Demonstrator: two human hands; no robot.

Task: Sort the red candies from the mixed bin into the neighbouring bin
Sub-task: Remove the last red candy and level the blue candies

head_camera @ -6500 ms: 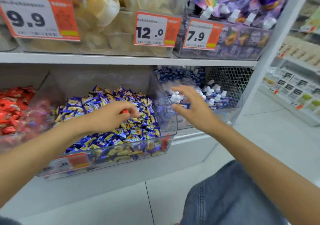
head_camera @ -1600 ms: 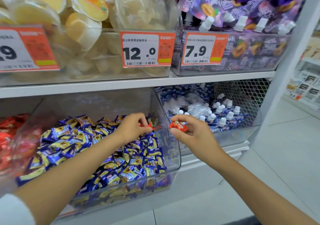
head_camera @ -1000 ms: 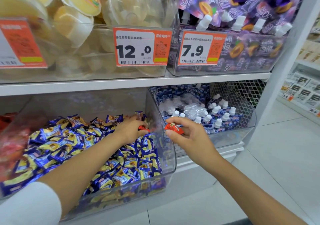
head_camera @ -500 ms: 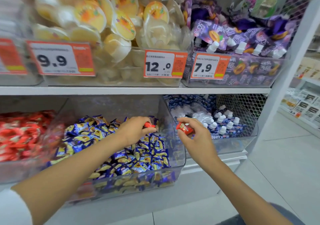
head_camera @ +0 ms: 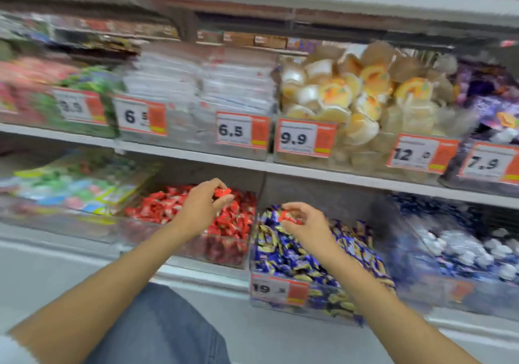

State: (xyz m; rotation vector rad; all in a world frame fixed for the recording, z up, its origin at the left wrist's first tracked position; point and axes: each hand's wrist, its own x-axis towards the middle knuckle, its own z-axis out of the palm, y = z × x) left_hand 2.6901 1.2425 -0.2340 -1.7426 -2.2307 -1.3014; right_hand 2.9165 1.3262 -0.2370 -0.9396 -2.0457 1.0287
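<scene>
My left hand (head_camera: 200, 207) hovers over the clear bin of red candies (head_camera: 224, 254) and pinches a red candy (head_camera: 223, 192) at its fingertips. My right hand (head_camera: 306, 223) is above the left end of the mixed bin (head_camera: 280, 302) of blue and gold candies, and it pinches another red candy (head_camera: 286, 216). The two bins stand side by side on the lowest shelf, the red one on the left.
A bin of blue and white pouches (head_camera: 463, 251) stands right of the mixed bin, a bin of green and pink sweets (head_camera: 73, 186) left of the red one. The upper shelf (head_camera: 196, 157) overhangs with price-tagged bins. My knee in jeans (head_camera: 157, 330) is below.
The view swung left and is blurred. My left hand moved with its red candy from the mixed bin to over the red bin. My right hand followed leftward over the mixed bin.
</scene>
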